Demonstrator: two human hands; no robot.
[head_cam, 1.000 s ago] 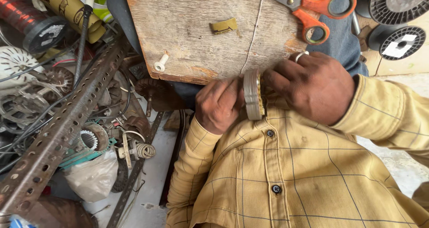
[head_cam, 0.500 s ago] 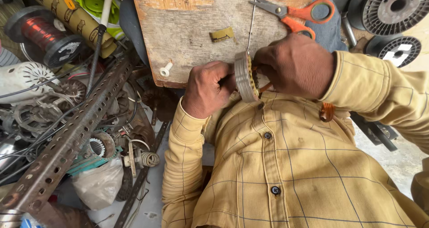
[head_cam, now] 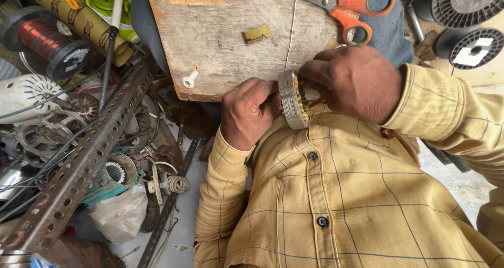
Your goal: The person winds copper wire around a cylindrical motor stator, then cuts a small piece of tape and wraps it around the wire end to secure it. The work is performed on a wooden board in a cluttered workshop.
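Note:
My left hand (head_cam: 248, 113) and my right hand (head_cam: 353, 81) grip a round metal stator ring (head_cam: 292, 99) between them, held on edge against my chest. The ring is grey laminated steel with yellowish slot insulation showing on its right face. My left fingers curl on its left side; my right fingers cover its right side. Both sleeves belong to a yellow checked shirt (head_cam: 336, 205). The ring sits just below the edge of a worn wooden board (head_cam: 231, 32).
Orange-handled scissors (head_cam: 352, 8) lie on the board, with a small tan scrap (head_cam: 256, 34) and a white bolt (head_cam: 189, 79). A perforated metal angle bar (head_cam: 84, 163) crosses a pile of motor parts at left. A copper wire spool (head_cam: 44, 39) and black empty spools (head_cam: 470, 47) lie around.
The view has drifted so the board and hands sit lower and further right. Both hands kept hold of the ring, which has turned slightly, showing more of its insulated face.

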